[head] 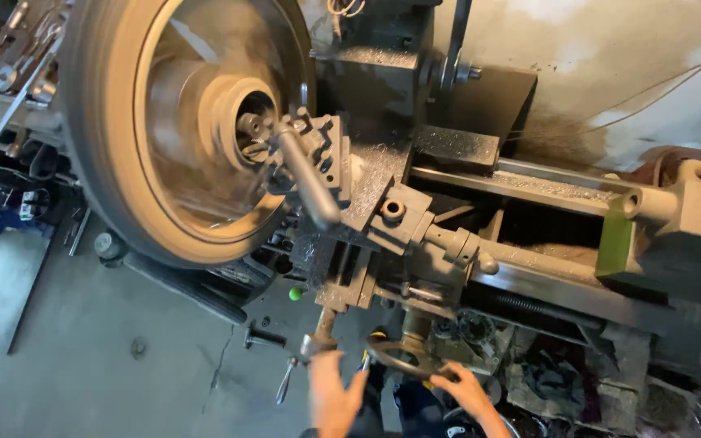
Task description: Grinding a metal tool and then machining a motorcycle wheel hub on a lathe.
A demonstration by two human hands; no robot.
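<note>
We look down on a lathe [480, 211], and its big round workpiece [180, 130] is a blur of spin in the chuck at upper left. The tool post [314, 154] sits right up against the hub of that disc, its long handle [306, 178] jutting toward us. No bins or trays show clearly; up in the top left corner a rack [18, 65] holds wrenches and other tools, too jumbled to sort. Down low, our left hand [333, 397] reaches up with fingers loosely together, touching the crank handle [306, 357] under the cross slide; whether it grips it we cannot tell. Our right hand [468, 389] curls over the rim of the carriage handwheel [403, 357], fingers wrapped on it. Both wrists rise from the bottom edge. A small green ball [294, 294] sits just beneath the carriage, above the grey floor [107, 365].
</note>
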